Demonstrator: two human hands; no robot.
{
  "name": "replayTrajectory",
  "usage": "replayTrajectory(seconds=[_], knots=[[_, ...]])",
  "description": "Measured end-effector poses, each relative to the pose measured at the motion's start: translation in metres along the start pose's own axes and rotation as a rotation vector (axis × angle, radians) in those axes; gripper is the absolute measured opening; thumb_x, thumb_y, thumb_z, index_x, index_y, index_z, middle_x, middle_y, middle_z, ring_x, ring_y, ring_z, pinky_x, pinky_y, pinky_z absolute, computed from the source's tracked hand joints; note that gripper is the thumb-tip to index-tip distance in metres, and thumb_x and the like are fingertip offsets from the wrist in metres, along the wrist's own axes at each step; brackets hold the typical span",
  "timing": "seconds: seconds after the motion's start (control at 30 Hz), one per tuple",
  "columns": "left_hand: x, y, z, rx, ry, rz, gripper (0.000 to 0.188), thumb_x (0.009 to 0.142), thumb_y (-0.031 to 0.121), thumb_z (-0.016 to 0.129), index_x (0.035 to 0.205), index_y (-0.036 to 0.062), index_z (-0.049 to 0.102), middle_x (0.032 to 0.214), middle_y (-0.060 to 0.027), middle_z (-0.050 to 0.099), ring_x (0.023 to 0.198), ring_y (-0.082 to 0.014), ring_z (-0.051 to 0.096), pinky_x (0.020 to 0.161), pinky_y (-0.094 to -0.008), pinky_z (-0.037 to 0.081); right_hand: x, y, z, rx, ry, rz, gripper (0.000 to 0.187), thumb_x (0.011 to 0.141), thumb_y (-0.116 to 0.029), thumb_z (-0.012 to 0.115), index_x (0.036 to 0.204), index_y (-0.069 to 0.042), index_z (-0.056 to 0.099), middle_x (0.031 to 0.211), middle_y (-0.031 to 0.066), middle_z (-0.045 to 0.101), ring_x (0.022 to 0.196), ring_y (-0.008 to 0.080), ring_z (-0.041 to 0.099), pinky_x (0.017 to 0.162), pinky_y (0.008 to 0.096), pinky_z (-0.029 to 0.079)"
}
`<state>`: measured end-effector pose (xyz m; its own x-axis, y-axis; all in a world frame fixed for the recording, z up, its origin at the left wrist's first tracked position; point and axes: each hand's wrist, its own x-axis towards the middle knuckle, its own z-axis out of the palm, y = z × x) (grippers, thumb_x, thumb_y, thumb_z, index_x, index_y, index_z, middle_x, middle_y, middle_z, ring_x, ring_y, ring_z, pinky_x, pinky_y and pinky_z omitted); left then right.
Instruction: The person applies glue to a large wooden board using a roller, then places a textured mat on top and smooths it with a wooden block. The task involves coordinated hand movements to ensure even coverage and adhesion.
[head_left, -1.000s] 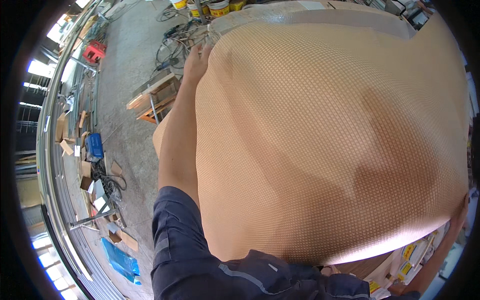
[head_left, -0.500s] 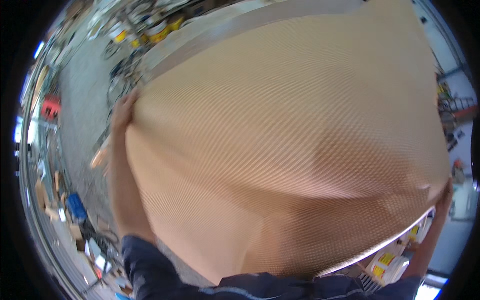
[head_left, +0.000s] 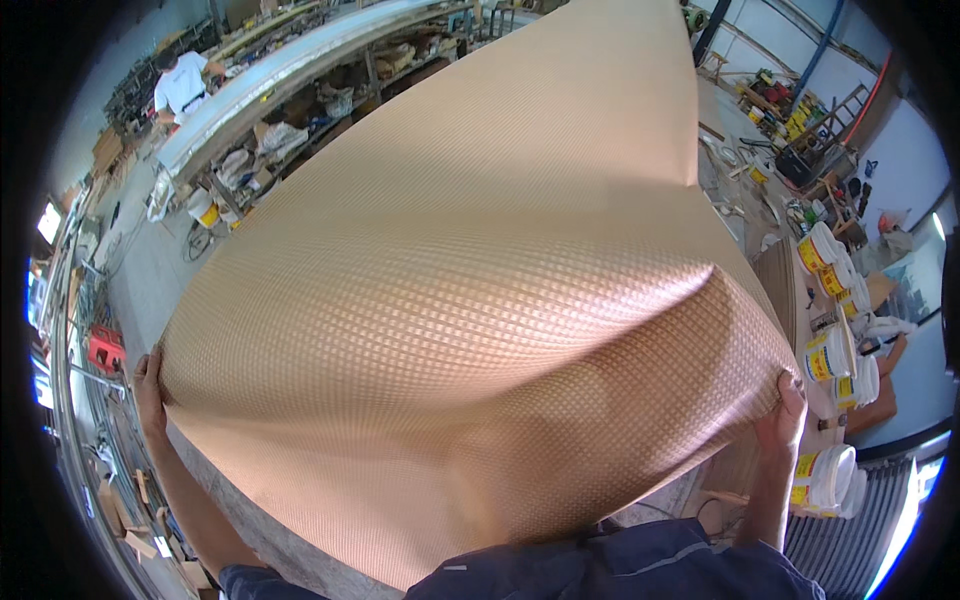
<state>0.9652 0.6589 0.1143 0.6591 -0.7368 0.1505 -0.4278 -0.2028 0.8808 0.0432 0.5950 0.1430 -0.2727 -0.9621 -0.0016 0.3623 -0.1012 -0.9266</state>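
Note:
A large, flexible tan sheet (head_left: pixel 440 300) with a fine grid-like texture spreads across most of the head view. My left hand (head_left: pixel 150 390) grips its left edge, fingers curled over the border. On the opposite edge, my right hand (head_left: pixel 786 405) is closed with the thumb on top. Between my hands the sheet bows and buckles, with a sharp crease near the right side. Its near edge hangs close to my body, and its far part stretches up to the top of the view. What lies beneath the sheet is hidden.
White buckets with yellow labels (head_left: pixel 826 475) stand along the right. A long workbench (head_left: pixel 250 105) with cluttered shelves runs at the far left, a person (head_left: pixel 183 85) beside it. A red object (head_left: pixel 106 348) and metal lengths lie left. Tools and a ladder (head_left: pixel 848 110) are far right.
The view has swung, bringing the workbench, the person and more buckets into sight. Both hands keep hold of the sheet; the left now appears lower and farther left, and the sheet's crease is sharper.

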Motion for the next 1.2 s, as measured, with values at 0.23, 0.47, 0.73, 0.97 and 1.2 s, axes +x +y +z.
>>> replayTrajectory(seconds=[0.23, 0.47, 0.73, 0.97, 1.2], knots=[[-0.008, 0.056, -0.069, 0.055, 0.105, 0.032, 0.042, 0.094, 0.042, 0.063, 0.101, 0.0015, 0.069, 0.092, 0.0005, 0.064, 0.084, -0.0094, 0.055, 0.078, -0.0264, 0.044, -0.026, -0.01, 0.006, 0.049, -0.207, -0.275, 0.05, 0.088, -0.025, 0.069, 0.125, 0.005, 0.054, 0.122, 0.0148, 0.062, 0.111, 0.0271, 0.061, 0.1, 0.0413, 0.046], [-0.003, 0.096, -0.062, 0.149, 0.147, 0.055, 0.05, 0.09, 0.047, 0.067, 0.099, -0.0028, 0.069, 0.089, -0.003, 0.065, 0.079, -0.0119, 0.056, 0.076, -0.0273, 0.046, -0.052, -0.024, 0.026, 0.067, -0.199, -0.4, 0.052, 0.083, -0.024, 0.075, 0.122, 0.005, 0.057, 0.121, 0.0155, 0.063, 0.11, 0.026, 0.062, 0.098, 0.0407, 0.047], [0.071, 0.05, -0.072, 0.254, 0.018, 0.06, 0.06, 0.086, 0.056, 0.067, 0.084, -0.0036, 0.07, 0.073, -0.0017, 0.062, 0.068, -0.013, 0.054, 0.065, -0.0266, 0.043, -0.074, -0.033, 0.03, 0.043, -0.212, -0.418, 0.057, 0.08, -0.023, 0.079, 0.123, 0.006, 0.056, 0.121, 0.0152, 0.064, 0.109, 0.0268, 0.062, 0.097, 0.041, 0.048], [0.093, 0.049, -0.025, 0.317, 0.104, 0.045, 0.066, 0.086, 0.061, 0.063, 0.083, -0.0048, 0.069, 0.07, -0.0039, 0.06, 0.065, -0.0132, 0.05, 0.062, -0.0281, 0.041, -0.083, -0.038, 0.037, -0.035, -0.179, -0.447, 0.052, 0.088, -0.022, 0.069, 0.127, 0.007, 0.052, 0.127, 0.0165, 0.06, 0.117, 0.0275, 0.059, 0.103, 0.0431, 0.044], [0.103, 0.083, -0.003, 0.269, 0.05, -0.008, 0.07, 0.085, 0.062, 0.062, 0.091, -0.007, 0.069, 0.076, -0.0051, 0.063, 0.071, -0.0151, 0.053, 0.068, -0.0311, 0.044, -0.077, -0.035, 0.043, 0.002, -0.215, -0.443, 0.051, 0.089, -0.022, 0.069, 0.128, 0.007, 0.052, 0.125, 0.0167, 0.061, 0.115, 0.0273, 0.06, 0.101, 0.0423, 0.045]])
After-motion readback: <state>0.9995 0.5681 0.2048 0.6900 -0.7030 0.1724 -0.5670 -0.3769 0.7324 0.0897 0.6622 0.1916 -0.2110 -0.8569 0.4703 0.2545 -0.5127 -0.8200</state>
